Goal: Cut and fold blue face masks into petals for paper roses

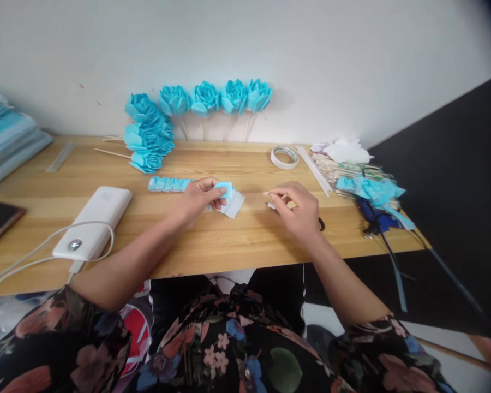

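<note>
A: What sits at the left end of the desk [229, 251]?

B: A dark phone [0, 222], with a folded blue and grey stack [14, 142] behind it. Next come a clear strip [60, 157] and, nearer the front edge, a white power bank [95, 221]

A: And past those?

B: A heap of blue flowers [148, 136] lying down, some thin sticks poking out to the left. In front of it, a pleated blue strip [167, 184] runs up to the left hand [201, 197]. Farther back, a row of four blue flowers [205, 99] stands upright at the wall

A: The hands, are they together?

B: Apart. The left one grips a small blue piece [225, 189] between thumb and fingers, above the desk's middle, with a whitish sheet [235, 206] just beneath. The right hand [298, 210] has thumb and forefinger pinched on a pale bit [265, 193]; I can't tell what it is

A: Anything farther right?

B: A tape roll [284, 158] behind that hand, a flat white strip [313, 170], then a pile of sticks [329, 166] with crumpled blue scraps [374, 189] at its front
</note>
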### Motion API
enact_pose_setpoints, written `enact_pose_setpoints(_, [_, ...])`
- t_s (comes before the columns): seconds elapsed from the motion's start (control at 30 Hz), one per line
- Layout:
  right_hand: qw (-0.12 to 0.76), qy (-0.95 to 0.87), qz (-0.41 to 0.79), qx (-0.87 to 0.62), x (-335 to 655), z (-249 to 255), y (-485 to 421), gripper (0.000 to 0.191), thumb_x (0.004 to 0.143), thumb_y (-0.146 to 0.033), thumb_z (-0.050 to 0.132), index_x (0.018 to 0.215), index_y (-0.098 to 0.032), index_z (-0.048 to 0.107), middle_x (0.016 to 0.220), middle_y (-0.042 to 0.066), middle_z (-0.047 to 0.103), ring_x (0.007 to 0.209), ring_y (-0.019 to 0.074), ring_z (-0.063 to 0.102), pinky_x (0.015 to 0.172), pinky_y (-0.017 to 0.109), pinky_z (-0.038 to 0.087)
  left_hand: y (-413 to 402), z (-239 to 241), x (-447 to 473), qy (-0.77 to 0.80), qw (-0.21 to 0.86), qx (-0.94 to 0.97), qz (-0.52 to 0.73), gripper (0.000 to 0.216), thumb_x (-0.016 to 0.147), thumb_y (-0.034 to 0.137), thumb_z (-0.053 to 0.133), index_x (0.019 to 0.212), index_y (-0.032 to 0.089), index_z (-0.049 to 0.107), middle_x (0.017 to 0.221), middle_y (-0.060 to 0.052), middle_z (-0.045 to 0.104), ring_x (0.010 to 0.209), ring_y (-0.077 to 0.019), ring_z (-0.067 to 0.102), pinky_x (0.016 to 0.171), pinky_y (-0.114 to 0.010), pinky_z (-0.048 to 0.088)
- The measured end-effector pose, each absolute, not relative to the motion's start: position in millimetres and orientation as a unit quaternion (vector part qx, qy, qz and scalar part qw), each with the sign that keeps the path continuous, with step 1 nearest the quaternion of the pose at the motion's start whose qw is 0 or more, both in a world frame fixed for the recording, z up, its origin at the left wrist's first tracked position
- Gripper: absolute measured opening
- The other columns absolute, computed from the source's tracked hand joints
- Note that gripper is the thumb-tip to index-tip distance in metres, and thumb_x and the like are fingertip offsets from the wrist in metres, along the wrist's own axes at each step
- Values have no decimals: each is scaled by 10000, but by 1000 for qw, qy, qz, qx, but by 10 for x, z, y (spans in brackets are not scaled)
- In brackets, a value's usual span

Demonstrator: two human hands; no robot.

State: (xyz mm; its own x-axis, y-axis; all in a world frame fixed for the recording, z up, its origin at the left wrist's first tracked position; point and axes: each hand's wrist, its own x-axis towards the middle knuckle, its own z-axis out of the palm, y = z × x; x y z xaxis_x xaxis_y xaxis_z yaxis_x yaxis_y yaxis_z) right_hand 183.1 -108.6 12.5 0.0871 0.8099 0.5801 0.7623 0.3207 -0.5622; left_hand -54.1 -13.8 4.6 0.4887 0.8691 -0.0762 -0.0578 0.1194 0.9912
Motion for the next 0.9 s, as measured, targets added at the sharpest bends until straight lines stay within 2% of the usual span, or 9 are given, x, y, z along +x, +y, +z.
enact_pose_setpoints(0.13, [429, -761, -81, -480, 1572, 292, -839, 151, 937, -235, 590, 895, -274, 729, 836, 45, 727, 764, 203, 652, 729, 396, 526, -151, 62, -538, 357, 683, 544, 331, 258, 748, 371, 761, 723, 159, 617, 614, -17, 676, 518, -89, 577, 552, -225, 472])
enact_pose_setpoints(0.3, [391, -822, -111, -399, 1528, 215, -537, 143, 941, -247, 605, 983, -336, 708, 868, 23, 706, 815, 206, 636, 770, 413, 529, -161, 135, -554, 352, 704, 528, 320, 234, 768, 347, 743, 717, 164, 607, 620, -17, 673, 522, -87, 571, 552, -224, 466])
enact_pose_setpoints(0.47, [392, -822, -152, -384, 1530, 144, -479, 147, 934, -223, 614, 1002, -336, 680, 843, 14, 712, 788, 197, 650, 730, 392, 536, -139, 135, -561, 362, 710, 516, 315, 194, 791, 297, 711, 694, 168, 605, 609, -17, 668, 515, -86, 568, 535, -221, 446])
enact_pose_setpoints(0.63, [418, -827, -159, -341, 1512, 132, -501, 261, 906, -158, 657, 1079, -352, 680, 879, -1, 730, 814, 184, 659, 724, 362, 548, -134, 111, -543, 362, 713, 514, 310, 171, 799, 274, 689, 704, 163, 599, 602, -10, 663, 510, -82, 575, 538, -217, 440])
enact_pose_setpoints(0.77, [393, -834, -121, -367, 1505, 111, -481, 219, 931, -183, 628, 1040, -356, 706, 867, 1, 729, 812, 189, 655, 715, 368, 548, -148, 107, -544, 351, 718, 518, 304, 178, 801, 294, 696, 724, 162, 604, 608, -7, 661, 518, -85, 579, 535, -220, 444])
enact_pose_setpoints(0.9, [396, -835, -158, -347, 1491, 100, -464, 205, 925, -161, 636, 1019, -331, 701, 863, 2, 735, 785, 180, 655, 701, 353, 557, -150, 108, -553, 347, 720, 520, 302, 192, 799, 308, 711, 729, 162, 607, 613, -13, 667, 523, -90, 585, 534, -223, 453])
